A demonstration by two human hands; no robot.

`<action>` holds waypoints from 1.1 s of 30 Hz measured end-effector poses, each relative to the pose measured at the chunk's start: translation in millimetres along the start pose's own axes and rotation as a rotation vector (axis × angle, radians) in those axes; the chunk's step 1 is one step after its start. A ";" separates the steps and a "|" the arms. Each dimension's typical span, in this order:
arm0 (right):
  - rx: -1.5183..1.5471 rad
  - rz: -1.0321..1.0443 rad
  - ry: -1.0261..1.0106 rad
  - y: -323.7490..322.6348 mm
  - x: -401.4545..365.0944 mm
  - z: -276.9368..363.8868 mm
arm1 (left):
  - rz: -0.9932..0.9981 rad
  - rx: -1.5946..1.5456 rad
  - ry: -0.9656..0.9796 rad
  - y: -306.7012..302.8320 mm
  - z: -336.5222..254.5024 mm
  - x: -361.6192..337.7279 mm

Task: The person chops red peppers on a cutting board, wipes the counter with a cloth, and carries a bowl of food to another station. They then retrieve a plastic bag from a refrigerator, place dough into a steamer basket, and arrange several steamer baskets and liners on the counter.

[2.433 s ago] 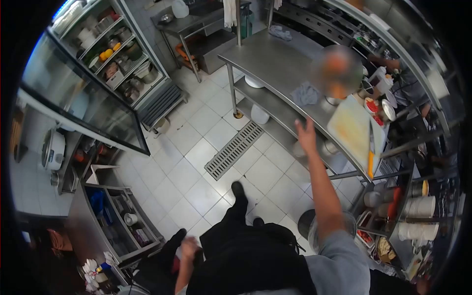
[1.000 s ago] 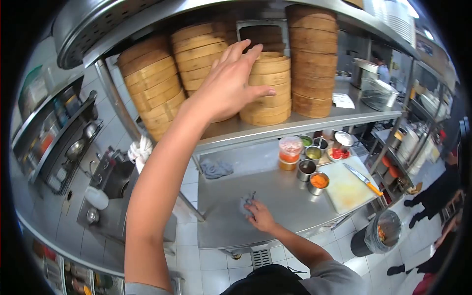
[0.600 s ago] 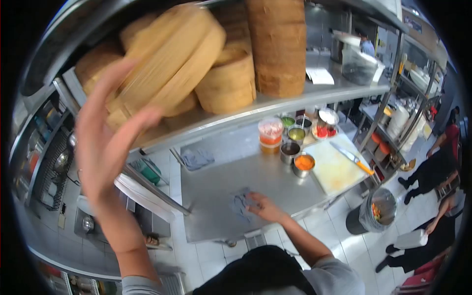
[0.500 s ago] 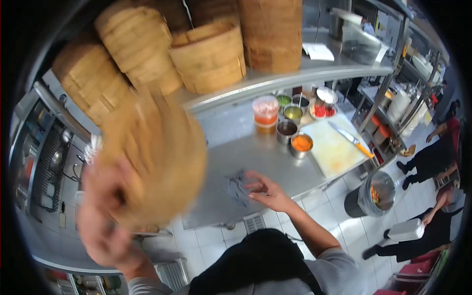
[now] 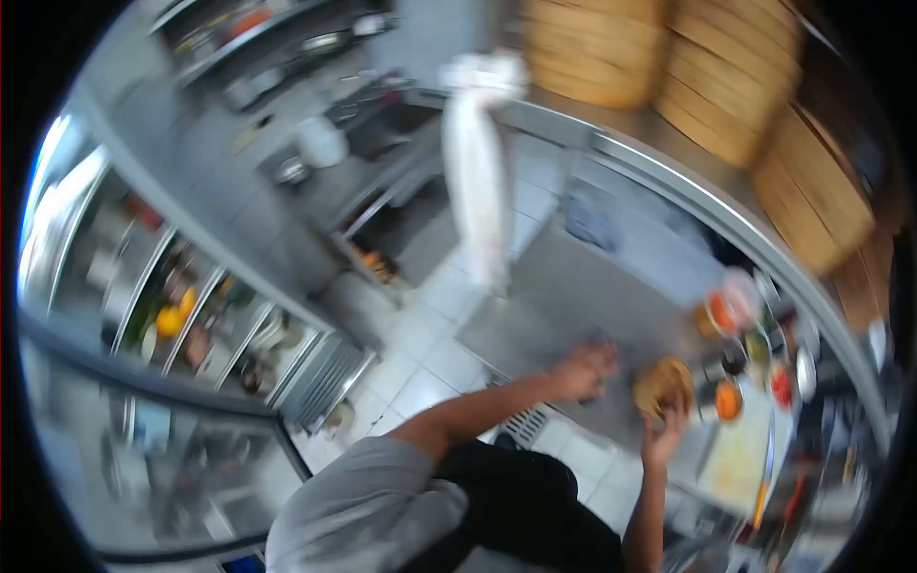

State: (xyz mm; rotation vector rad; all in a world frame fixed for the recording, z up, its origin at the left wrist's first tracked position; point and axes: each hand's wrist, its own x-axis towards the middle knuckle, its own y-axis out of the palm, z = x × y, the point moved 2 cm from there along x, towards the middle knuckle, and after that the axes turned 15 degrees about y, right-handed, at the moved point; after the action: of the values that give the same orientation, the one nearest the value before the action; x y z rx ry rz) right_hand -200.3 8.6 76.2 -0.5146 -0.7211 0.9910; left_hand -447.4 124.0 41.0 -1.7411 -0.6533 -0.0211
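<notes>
A person stands at a metal table point(image 5: 535, 296), the view blurred by motion and any lettering on labels or containers too smeared to read. The right hand point(image 5: 666, 425) is partly open, its fingers curved against the near side of one round bamboo steamer point(image 5: 659, 382), which is over the table beside the small containers; whether its base touches the surface I cannot tell. The left hand point(image 5: 583, 371) is over the tabletop, to the left of the steamer, fingers loosely bent; what lies beneath them is unclear. Right of the steamer are one metal container with orange food point(image 5: 728, 401), one with dark contents point(image 5: 734, 358), and one with green contents point(image 5: 757, 346). Near these are one cutting board point(image 5: 731, 468), one knife point(image 5: 761, 501) with an orange handle, red food point(image 5: 780, 384) and a clear tub point(image 5: 726, 307) with orange-red contents. One grey cloth point(image 5: 589, 215) lies farther back on the table. Beyond, a shelf holds at least three stacks of bamboo steamers point(image 5: 731, 76), and one white cloth point(image 5: 476, 172) hangs by its end. Farther left are a sink point(image 5: 392, 129), one white jug point(image 5: 320, 143), and a fridge point(image 5: 181, 306) with two yellow items point(image 5: 174, 318) inside
</notes>
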 end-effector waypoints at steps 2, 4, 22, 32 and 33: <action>-0.206 -0.010 -0.078 24.4 16.8 -38.6 | 0.114 0.173 0.020 39.3 18.2 -27.3; -0.259 -0.035 -0.223 47.8 25.1 -73.3 | 0.140 0.221 -0.032 34.1 28.9 -36.8; 0.008 1.464 -0.477 192.3 -65.4 464.1 | -1.249 1.507 -0.711 -773.8 -206.7 -513.4; 0.727 1.141 -1.506 124.2 -126.9 941.6 | -0.045 1.640 -1.246 -1090.9 -290.5 -717.7; 0.811 1.037 -1.484 110.1 -138.3 988.3 | 0.029 1.680 -1.301 -1099.1 -277.1 -723.6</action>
State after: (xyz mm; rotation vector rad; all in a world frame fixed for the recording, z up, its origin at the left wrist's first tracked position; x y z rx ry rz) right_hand -1048.8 4.8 612.8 0.8281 -1.2235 2.5396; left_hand -1443.0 -285.0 847.1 0.0892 -1.0284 1.3546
